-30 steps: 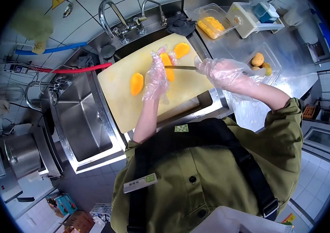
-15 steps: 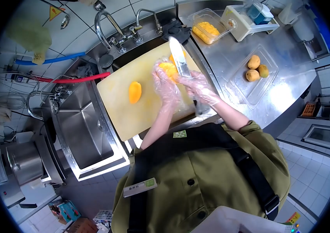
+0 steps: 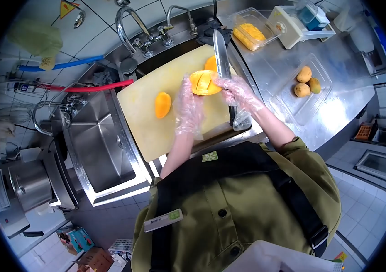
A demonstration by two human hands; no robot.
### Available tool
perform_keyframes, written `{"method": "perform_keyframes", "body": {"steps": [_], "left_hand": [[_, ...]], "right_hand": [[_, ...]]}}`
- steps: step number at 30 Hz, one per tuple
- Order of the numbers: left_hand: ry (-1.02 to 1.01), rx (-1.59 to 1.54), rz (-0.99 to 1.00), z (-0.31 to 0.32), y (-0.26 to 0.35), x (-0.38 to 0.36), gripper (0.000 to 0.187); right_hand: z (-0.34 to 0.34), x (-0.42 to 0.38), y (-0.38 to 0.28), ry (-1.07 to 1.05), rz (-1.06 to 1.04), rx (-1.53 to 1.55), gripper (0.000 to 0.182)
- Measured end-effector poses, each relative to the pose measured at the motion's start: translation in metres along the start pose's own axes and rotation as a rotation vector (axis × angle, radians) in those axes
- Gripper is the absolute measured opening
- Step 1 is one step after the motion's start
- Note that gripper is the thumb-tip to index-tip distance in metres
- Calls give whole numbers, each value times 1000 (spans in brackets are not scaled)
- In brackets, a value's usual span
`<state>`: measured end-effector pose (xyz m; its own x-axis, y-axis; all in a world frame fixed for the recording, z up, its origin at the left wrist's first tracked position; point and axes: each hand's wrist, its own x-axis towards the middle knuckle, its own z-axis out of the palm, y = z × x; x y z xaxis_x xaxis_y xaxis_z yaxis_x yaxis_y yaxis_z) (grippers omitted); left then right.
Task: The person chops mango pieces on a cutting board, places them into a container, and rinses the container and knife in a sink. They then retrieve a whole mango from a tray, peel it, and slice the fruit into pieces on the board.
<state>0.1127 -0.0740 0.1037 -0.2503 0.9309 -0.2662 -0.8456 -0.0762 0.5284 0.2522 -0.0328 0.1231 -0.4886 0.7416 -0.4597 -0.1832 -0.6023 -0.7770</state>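
Note:
A scored mango half [image 3: 205, 83] is held up over the cream cutting board [image 3: 145, 140], its cut lines showing. My left hand [image 3: 188, 109], in a clear plastic glove, grips its left edge. My right hand [image 3: 239, 94], gloved too, holds a large knife [image 3: 220, 52] with the blade pointing away from me; its fingertips touch the mango's right edge. Behind the held mango another mango piece [image 3: 210, 63] lies on the board, partly hidden. A smooth mango half [image 3: 162, 104] rests on the board's left side.
The board bridges a sink with taps [image 3: 150, 38] behind. To its left is a steel sink basin [image 3: 100, 149]. On the right counter stand a clear tub of cut mango [image 3: 250, 36], a shallow clear tray [image 3: 297, 109] with whole mangoes [image 3: 302, 89], and a white stand [image 3: 290, 27].
The mango half has turned so its scored face shows more fully. The knife has shifted right and its blade now appears narrower, edge-on. My left hand has opened out lower beside the fruit.

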Motion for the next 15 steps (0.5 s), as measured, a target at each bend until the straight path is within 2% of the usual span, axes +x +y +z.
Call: {"method": "perform_keyframes", "body": {"steps": [1,3,4,5,6,7,8,10,13,14,15], "left_hand": [[-21,-122,54,1,-6,1,41],[-42,-269,20,4,-12,3,46],[-52,-343,3,7,-10,2,49],[70,-353,-83,10,-6,2,58],[-13,-370,-94,-1,-6,5,58],[-97,-383,-105,-17,-5,10,58],[-185,-395,-114,-30,-3,16,57],[-68,-310,-97,-30,8,17,59],[122,-84,-15,-16,16,16,60],[185,5,26,-12,16,17,60],[162,50,58,-11,16,17,60]], "right_hand": [[2,2,5,-28,7,2,26],[9,0,17,-83,25,2,31],[15,-7,11,52,31,-99,32],[19,-17,1,185,39,-201,33],[22,-23,-7,315,47,-306,35],[15,-24,-10,250,-294,-596,32],[-1,-19,-11,166,-514,-917,28],[25,-40,-39,146,18,41,24],[16,-43,-55,-260,-501,-1812,23],[20,-46,-58,-253,-534,-1789,23],[25,-49,-60,-249,-567,-1766,23]]}}
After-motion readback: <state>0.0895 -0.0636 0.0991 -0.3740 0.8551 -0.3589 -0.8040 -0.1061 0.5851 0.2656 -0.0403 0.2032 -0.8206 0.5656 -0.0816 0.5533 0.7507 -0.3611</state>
